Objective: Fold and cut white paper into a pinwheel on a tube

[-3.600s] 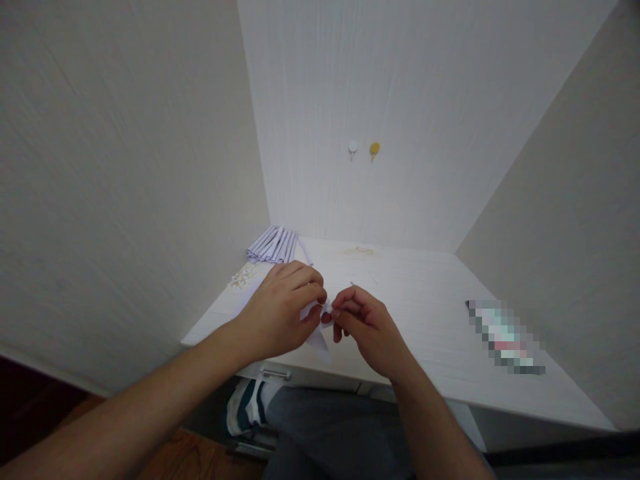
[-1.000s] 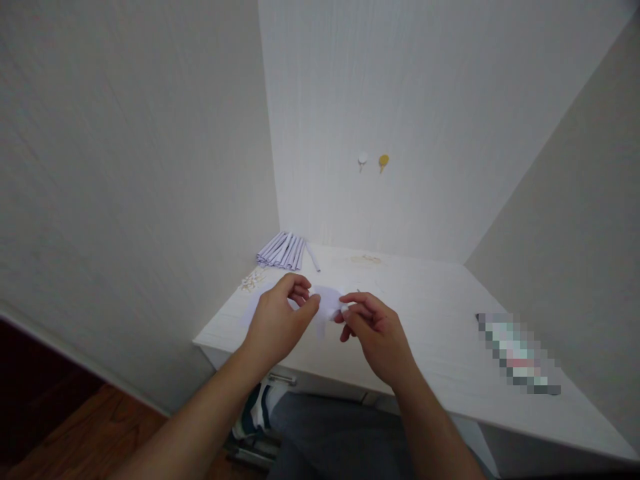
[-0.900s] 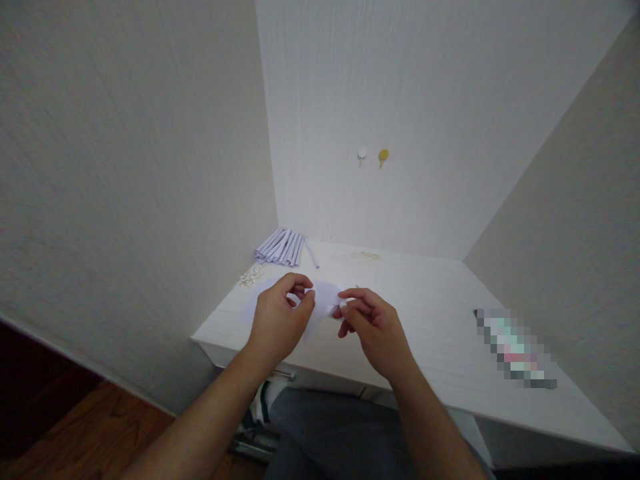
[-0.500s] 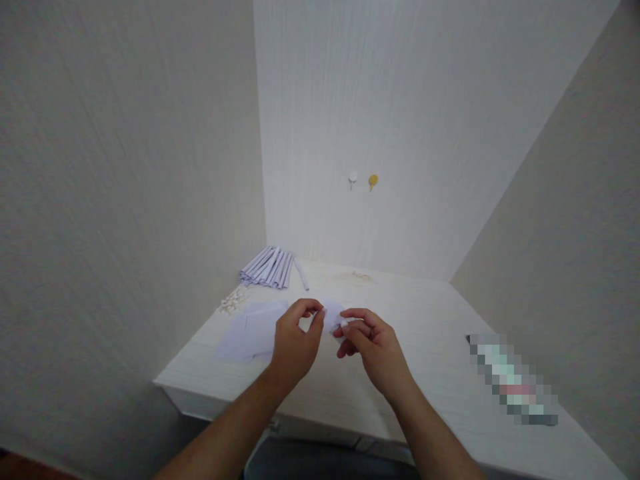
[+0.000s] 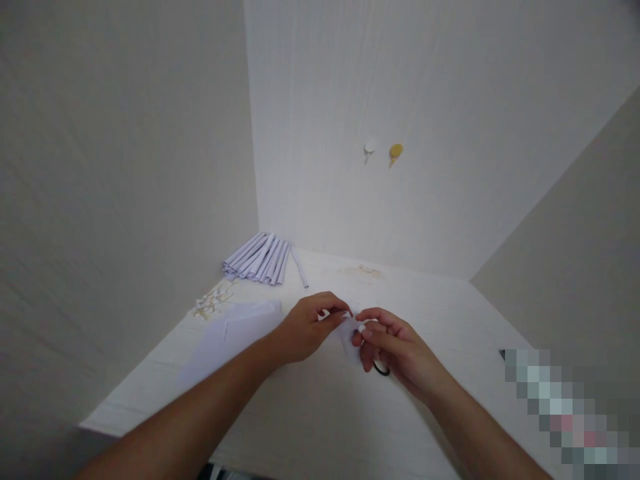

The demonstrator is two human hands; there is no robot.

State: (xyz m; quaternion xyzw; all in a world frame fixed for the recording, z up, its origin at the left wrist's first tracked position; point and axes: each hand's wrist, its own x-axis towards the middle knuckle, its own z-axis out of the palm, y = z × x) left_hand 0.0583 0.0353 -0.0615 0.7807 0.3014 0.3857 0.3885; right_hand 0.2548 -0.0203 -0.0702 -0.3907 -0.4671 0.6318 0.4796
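A small piece of white paper (image 5: 350,345) is between my two hands over the table. My left hand (image 5: 303,328) pinches its upper left edge between thumb and forefinger. My right hand (image 5: 397,343) is closed at the paper's right side, fingers curled. A small white tip (image 5: 361,328) shows at the right thumb; whether it is a fold of the paper or a separate thing, I cannot tell. Beneath the right hand, part of a thin black ring (image 5: 382,369) shows, the rest hidden. Left of my left hand lie flat sheets of white paper (image 5: 227,340).
Rolled paper tubes (image 5: 257,260) are piled at the back left, with one single tube (image 5: 300,268) beside them. Cotton swabs (image 5: 213,300) lie scattered by the left wall. A blurred-out item (image 5: 560,407) lies at right. White (image 5: 369,148) and yellow hooks (image 5: 395,152) are on the back wall.
My view has tilted and come closer to the table. Both hands have moved right in view, nearer together, still at the paper. The black ring now shows under my right hand.
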